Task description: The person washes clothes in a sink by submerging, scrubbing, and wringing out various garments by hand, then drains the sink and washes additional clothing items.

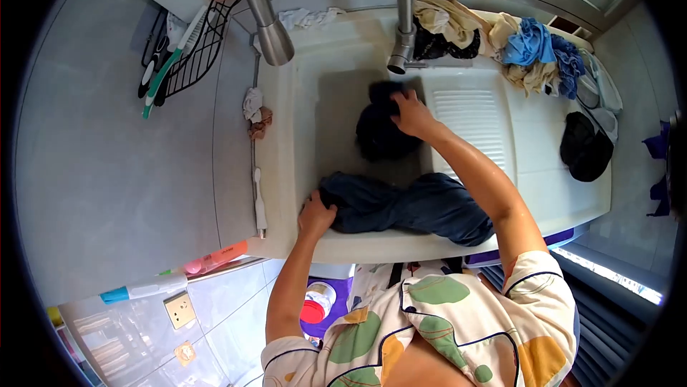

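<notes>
A wet-looking dark blue garment [386,202] is stretched along the front rim of the white laundry sink [309,94], its right end draped by the washboard. My left hand [316,215] is closed on its left end at the sink's front left. Farther back in the basin lies a bunched, almost black cloth [386,133]. My right hand [413,113] grips the upper part of that cloth, which is slightly blurred. Whether the two dark pieces are one garment is unclear, as is their exact kind.
Two metal faucets [275,42] hang over the basin. A ribbed washboard [469,126] forms the right side. Piled clothes [529,47] lie at the back right, with a black cloth piece [585,147] nearer. A wire rack [193,58] holds brushes and a bottle.
</notes>
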The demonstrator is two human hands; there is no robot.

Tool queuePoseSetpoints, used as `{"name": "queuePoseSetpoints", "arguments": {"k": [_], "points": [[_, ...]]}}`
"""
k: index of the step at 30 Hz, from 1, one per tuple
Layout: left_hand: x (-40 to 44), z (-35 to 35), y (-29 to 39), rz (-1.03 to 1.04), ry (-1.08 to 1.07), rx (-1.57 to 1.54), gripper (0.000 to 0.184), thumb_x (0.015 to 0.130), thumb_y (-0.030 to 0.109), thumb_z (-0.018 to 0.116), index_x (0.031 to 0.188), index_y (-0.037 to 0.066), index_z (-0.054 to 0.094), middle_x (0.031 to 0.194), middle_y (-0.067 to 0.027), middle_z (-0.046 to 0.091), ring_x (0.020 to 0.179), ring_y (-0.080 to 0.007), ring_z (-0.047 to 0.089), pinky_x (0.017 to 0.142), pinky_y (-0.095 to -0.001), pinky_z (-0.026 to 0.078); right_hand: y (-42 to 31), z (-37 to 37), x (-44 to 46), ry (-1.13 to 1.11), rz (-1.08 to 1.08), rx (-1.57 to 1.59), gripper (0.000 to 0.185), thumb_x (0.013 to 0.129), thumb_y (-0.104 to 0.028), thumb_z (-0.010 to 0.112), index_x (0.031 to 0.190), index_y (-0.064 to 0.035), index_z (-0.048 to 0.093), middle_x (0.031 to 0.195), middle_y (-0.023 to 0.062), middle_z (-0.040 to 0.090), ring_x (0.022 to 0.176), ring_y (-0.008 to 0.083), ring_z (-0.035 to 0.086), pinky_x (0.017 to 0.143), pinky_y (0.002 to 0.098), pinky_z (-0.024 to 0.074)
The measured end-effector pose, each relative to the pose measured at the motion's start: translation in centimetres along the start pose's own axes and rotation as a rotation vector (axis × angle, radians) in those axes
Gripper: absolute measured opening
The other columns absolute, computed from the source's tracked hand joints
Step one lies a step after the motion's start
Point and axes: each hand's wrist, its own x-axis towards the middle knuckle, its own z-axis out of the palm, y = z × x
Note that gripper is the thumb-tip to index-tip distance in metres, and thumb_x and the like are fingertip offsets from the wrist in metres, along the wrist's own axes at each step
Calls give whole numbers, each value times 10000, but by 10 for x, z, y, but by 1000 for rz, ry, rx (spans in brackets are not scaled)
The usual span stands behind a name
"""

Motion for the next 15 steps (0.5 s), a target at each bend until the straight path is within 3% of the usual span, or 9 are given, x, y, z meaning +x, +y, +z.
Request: {"name": "queuePoseSetpoints", "arguments": {"k": [1,2,4,5,6,7,9,11,15], "points": [[-5,-6,7,201,170,151,406,684,188,547,1054,49,452,1116,-200,433,1043,-316,416,818,-385,384,5,2,3,-281,106,-154,595,607,-214,657,1133,-169,382,1168,131,334,1019,397,389,785,450,403],[-5,-7,11,401,336,305,401,665,162,554,1043,68,458,1108,-211,424,1034,-333,415,811,-397,387,7,8,3,-287,108,-155,595,607,-214,657,1133,-169,382,1168,131,334,1019,397,389,785,450,403],[26,3,30,647,299,58,446,645,152,574,1071,99,451,1131,-183,406,1044,-327,407,802,-409,392,10,26,1,-169,-242,-297,729,592,-251,668,1218,-238,293,1276,173,185,1141,400,246,790,531,368],[39,10,47,715,303,66,494,646,168,585,1108,112,419,1149,-165,398,1061,-321,395,809,-404,392,23,53,2,-314,-162,-221,820,588,-278,675,1258,-295,203,1320,188,42,1184,404,145,801,580,325],[52,16,62,785,307,75,543,647,184,595,1146,124,388,1168,-147,390,1077,-316,383,817,-399,391,31,85,1,-316,-158,-221,820,588,-278,675,1258,-295,203,1320,188,42,1184,404,145,801,580,325],[64,22,72,786,302,72,543,647,184,595,1146,124,388,1168,-147,390,1077,-316,383,817,-399,391,37,114,-3,-298,-102,-231,823,597,-296,665,1264,-294,184,1322,183,45,1180,412,147,824,575,303],[90,34,85,696,207,392,636,659,235,603,1213,152,303,1234,-104,327,1145,-292,307,849,-398,371,36,132,-12,-279,-39,-247,826,606,-314,656,1270,-292,165,1323,177,47,1176,421,150,848,571,281],[111,40,83,621,92,404,678,659,258,607,1234,165,261,1267,-91,272,1171,-284,261,875,-405,343,25,128,-23,-222,14,-126,845,623,-356,632,1285,-234,121,1328,173,39,1169,434,149,870,585,229],[140,46,78,376,-237,502,742,659,303,605,1269,188,199,1324,-76,158,1217,-280,149,933,-410,264,23,148,-10,-339,180,-191,839,633,-340,629,1283,-126,143,1284,231,146,1123,449,216,860,558,266]]}}
